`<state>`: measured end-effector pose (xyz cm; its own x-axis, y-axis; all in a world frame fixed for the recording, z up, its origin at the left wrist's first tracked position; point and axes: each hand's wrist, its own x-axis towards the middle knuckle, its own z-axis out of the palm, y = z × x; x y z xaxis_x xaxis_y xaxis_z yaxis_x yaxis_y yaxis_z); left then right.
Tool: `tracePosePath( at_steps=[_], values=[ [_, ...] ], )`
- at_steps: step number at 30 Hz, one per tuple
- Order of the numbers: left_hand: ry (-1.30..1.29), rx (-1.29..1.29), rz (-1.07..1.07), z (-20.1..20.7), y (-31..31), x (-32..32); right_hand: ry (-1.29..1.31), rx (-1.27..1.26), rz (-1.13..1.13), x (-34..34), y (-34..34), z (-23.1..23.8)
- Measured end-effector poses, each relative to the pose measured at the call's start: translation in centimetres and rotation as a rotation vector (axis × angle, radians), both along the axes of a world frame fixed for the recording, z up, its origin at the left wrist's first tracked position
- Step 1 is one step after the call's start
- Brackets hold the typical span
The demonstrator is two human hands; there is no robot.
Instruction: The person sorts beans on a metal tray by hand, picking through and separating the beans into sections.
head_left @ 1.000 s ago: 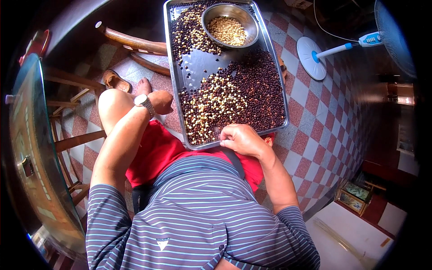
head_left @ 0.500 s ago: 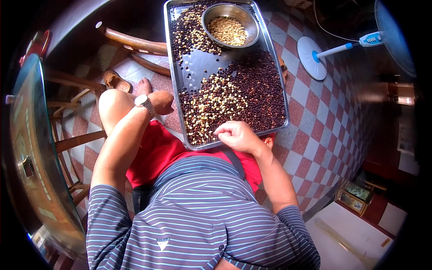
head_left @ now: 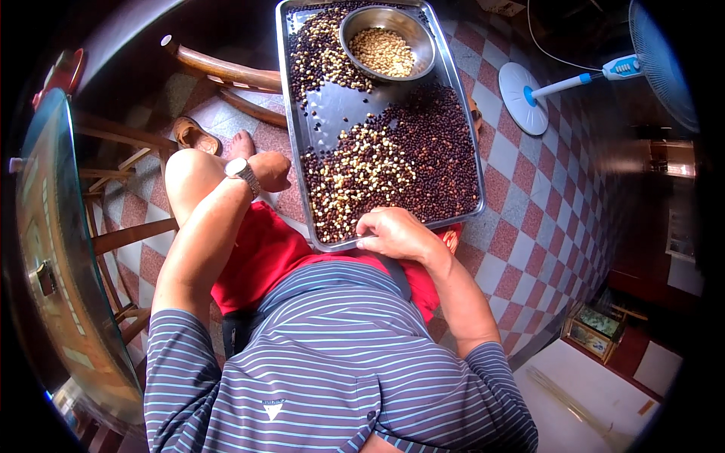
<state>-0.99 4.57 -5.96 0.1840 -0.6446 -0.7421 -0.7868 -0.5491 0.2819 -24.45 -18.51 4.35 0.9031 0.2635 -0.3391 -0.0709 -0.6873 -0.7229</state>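
Observation:
A long metal tray (head_left: 325,128) lies in front of me with dark brown beans (head_left: 445,155) on its right and pale cream beans (head_left: 355,170) mixed in at the near left. At its far end stands a steel bowl (head_left: 420,41) holding pale beans (head_left: 381,51). My right hand (head_left: 396,232) is at the tray's near rim, fingers bent over the beans and thumb apart by the edge; I see nothing held. My left hand (head_left: 269,172), below a wristwatch (head_left: 239,169), hangs beside my bent knee, left of the tray; its fingertips are hidden.
A glass-topped table (head_left: 75,264) stands at the left, near a curved wooden piece (head_left: 226,73). A white and blue standing fan (head_left: 563,87) is on the checkered floor (head_left: 521,196) at the right. One brown slipper (head_left: 196,136) lies near my foot.
My right hand has dropped slightly toward me at the tray's near rim, and its thumb has come apart from the fingers. The left hand and the bowl have not moved.

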Motion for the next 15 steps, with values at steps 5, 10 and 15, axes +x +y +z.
tracePosePath(
  at_steps=[5,10,15],
  values=[
    [0.002,-0.006,-0.013,-0.1,-0.1,0.2,0.078,0.041,-0.051,0.3,-0.1,0.2],
    [-0.030,-0.034,-0.014,-0.5,-0.3,0.2,0.187,0.176,-0.164,0.6,-0.7,0.6],
    [-0.081,-0.094,0.010,-0.9,0.4,0.4,0.412,1.065,-0.720,0.8,-2.4,-0.1]
  ],
)
